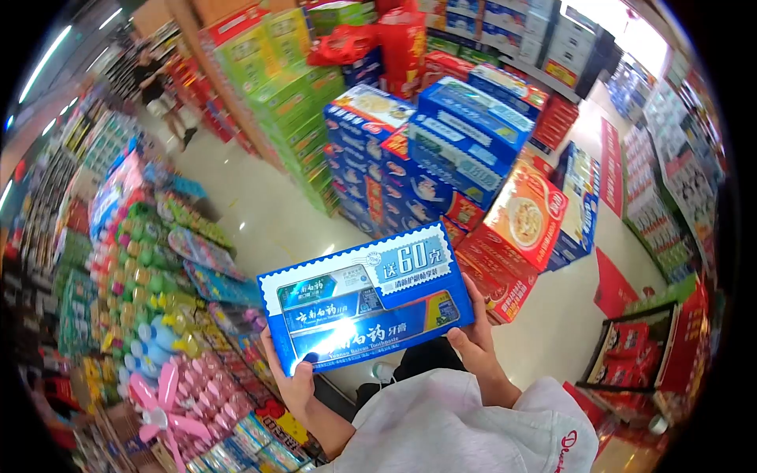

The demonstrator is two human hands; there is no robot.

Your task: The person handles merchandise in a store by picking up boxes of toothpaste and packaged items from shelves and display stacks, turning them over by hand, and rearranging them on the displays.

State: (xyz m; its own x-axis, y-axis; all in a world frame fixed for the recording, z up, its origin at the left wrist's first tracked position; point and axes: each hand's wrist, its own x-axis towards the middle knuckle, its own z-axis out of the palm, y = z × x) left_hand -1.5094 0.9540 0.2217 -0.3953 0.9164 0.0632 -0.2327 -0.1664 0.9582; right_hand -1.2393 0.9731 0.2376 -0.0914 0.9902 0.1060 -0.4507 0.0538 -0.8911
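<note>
A blue and white toothpaste gift box is held up in front of my body, its printed front facing me and its right end tilted higher. Boxed toothpastes and a large "60" show on that front. My left hand grips the lower left corner, thumb on the front face. Around the right edge wraps my right hand, its thumb near the lower right corner. The fingers behind the box are mostly hidden.
Stacked blue cartons and red cartons stand ahead, with green boxes behind. Shelves of colourful toys line the left. A rack of red packets is at right. A person stands in the far-left aisle.
</note>
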